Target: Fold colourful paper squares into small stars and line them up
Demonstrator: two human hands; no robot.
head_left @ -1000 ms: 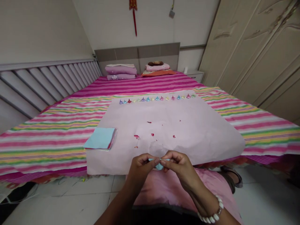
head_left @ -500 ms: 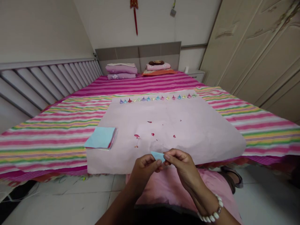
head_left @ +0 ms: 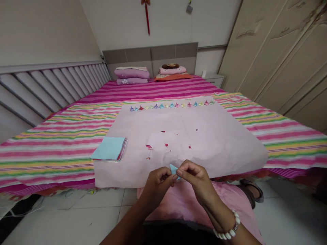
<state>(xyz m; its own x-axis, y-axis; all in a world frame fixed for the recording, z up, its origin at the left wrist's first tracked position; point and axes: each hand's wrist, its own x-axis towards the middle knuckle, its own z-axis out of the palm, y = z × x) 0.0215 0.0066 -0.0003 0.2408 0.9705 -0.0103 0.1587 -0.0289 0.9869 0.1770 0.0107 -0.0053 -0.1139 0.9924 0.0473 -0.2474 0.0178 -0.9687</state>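
A small folded light blue paper (head_left: 174, 169) is pinched between both my hands, just in front of the near edge of a pale pink sheet (head_left: 209, 136) spread on the bed. My left hand (head_left: 157, 182) grips it from the left with closed fingers. My right hand (head_left: 195, 178), with a white bead bracelet on the wrist, grips it from the right. A stack of square papers (head_left: 109, 149) with a light blue top sheet lies on the sheet's left edge. A row of several small folded paper pieces (head_left: 171, 106) in mixed colours lines the sheet's far edge.
The bed carries a striped pink, green and yellow cover (head_left: 51, 143). Small red scraps (head_left: 148, 147) dot the pink sheet. Folded bedding and pillows (head_left: 132, 75) sit by the headboard. A wardrobe (head_left: 276, 58) stands at right, a slatted panel (head_left: 38, 92) at left. White floor tiles lie below.
The blue paper has been turned between my fingers from a flat strip to a pointed, tipped-up shape. Both hands rose slightly and stayed together.
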